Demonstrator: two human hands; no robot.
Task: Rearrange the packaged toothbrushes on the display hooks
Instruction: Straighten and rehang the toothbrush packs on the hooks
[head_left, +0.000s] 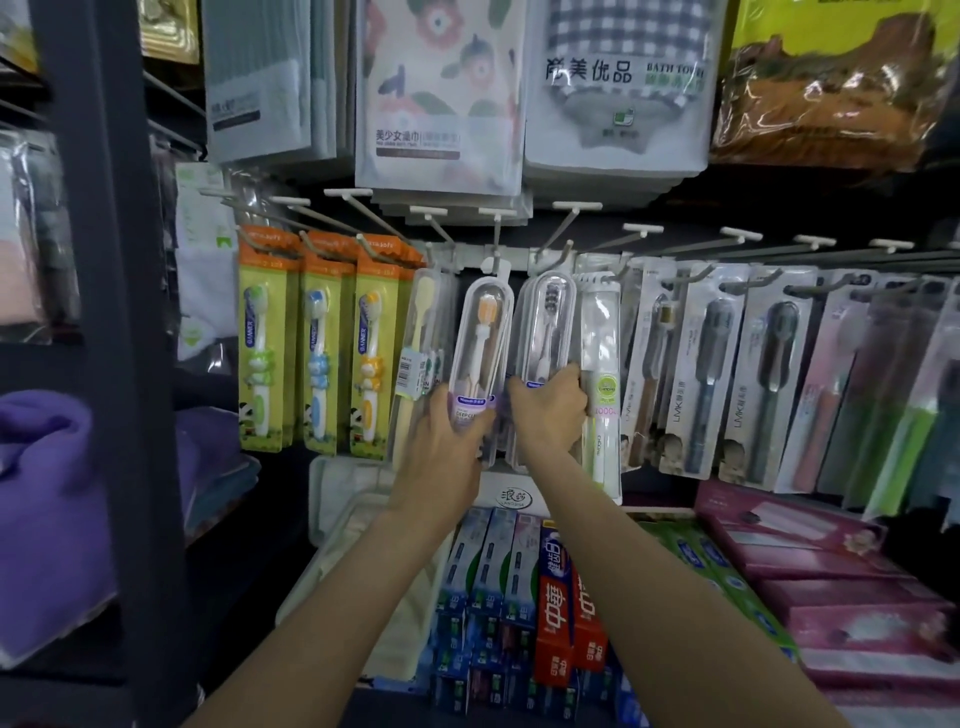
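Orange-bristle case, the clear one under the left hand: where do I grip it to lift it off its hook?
Grip the orange-bristle case on its lower half, from the front, pinching its two long edges. It hangs upright and narrow, with neighbouring packs close on both sides, so only the front is free. The left hand already holds it there; its hang tab sits on the hook above.

We see even, fairly bright light on the middle of the display, with dim, shadowed shelving at the left edge. Glare streaks the shiny brown bag (831, 88) at the upper right and the clear toothbrush cases (480, 332). Edges bend outward from the wide lens, and the purple towels (47, 467) look soft and blurred.
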